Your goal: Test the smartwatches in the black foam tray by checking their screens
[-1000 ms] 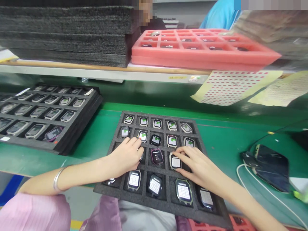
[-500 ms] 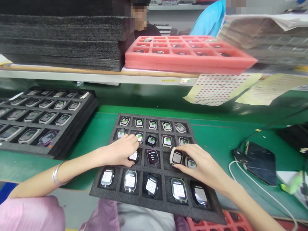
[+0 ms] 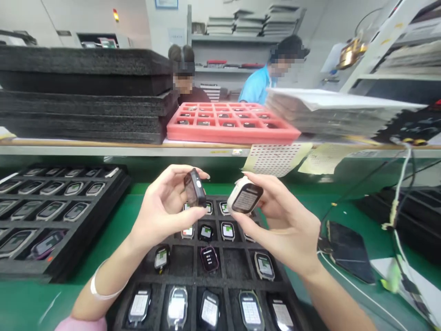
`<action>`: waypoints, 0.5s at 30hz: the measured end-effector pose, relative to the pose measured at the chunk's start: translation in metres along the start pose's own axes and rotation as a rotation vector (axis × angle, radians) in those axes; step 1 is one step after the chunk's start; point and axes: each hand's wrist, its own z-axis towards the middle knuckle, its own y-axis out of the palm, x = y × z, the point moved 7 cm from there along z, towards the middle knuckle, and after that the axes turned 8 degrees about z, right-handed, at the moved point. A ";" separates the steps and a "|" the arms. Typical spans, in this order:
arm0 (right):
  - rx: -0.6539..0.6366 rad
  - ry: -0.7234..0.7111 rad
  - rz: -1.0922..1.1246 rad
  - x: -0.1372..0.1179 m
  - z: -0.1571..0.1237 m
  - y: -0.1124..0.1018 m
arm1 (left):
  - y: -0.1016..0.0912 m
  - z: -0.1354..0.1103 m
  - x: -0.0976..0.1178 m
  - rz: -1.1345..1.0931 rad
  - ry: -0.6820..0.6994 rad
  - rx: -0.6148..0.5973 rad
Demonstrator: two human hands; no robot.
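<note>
Pinched between the thumb and fingers of my left hand (image 3: pixel 161 207) is a black smartwatch case (image 3: pixel 195 188), turned so its side with a light oval spot shows. My right hand (image 3: pixel 282 225) grips a pale smartwatch case (image 3: pixel 245 196) by its edges, its lit screen tilted toward me. Both are raised above a black foam tray (image 3: pixel 220 289). In the tray's pockets lie several strapless watches, such as a purple-rimmed one (image 3: pixel 209 259) and a pale-rimmed one (image 3: pixel 264 265). Two pockets in that same row hold nothing. My hands hide part of the back rows.
Another black foam tray of watches (image 3: pixel 65 230) sits at the left. A dark phone (image 3: pixel 349 250) and a white cable (image 3: pixel 365 294) lie at the right. On the shelf above stand stacked black foam (image 3: pixel 79 110) and a pink foam tray (image 3: pixel 234 134). Two people are beyond it.
Both hands have lifted out of the tray, each now carrying a watch case, and have come nearer together. The view has tipped upward, showing more of the room behind.
</note>
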 end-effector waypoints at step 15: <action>-0.071 0.519 0.432 0.051 -0.012 0.021 | 0.006 -0.008 -0.058 -0.121 -0.463 -0.041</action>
